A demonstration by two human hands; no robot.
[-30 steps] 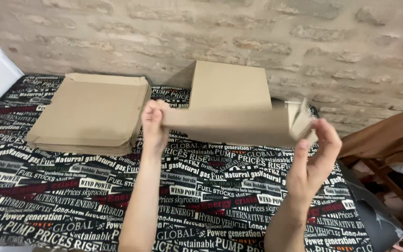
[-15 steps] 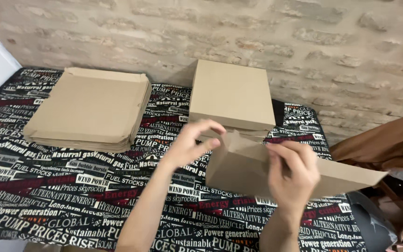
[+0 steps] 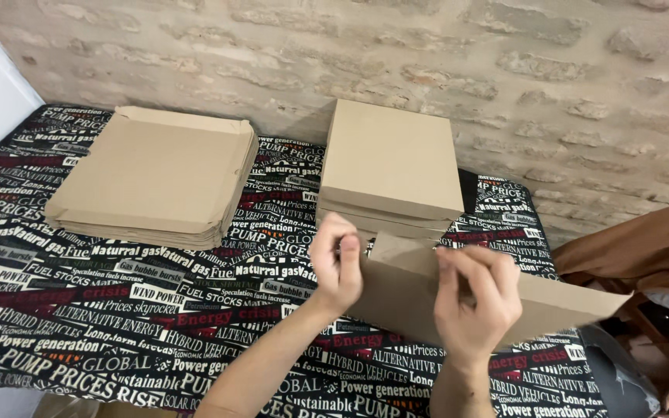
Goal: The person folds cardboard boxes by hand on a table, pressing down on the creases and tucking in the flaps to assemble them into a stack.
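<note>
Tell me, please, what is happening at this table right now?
A person is working a piece of brown cardboard with both bare hands above a table covered in a black printed cloth. The left hand pinches its left edge, while the right hand grips its middle. Just behind the hands sits a stack of closed cardboard boxes. Further left lies a stack of flat, unfolded cardboard blanks. A rough brick wall runs behind the table.

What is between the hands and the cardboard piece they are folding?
Nothing. Both the left hand and the right hand already grip the cardboard piece directly, just in front of the stack of folded boxes.
</note>
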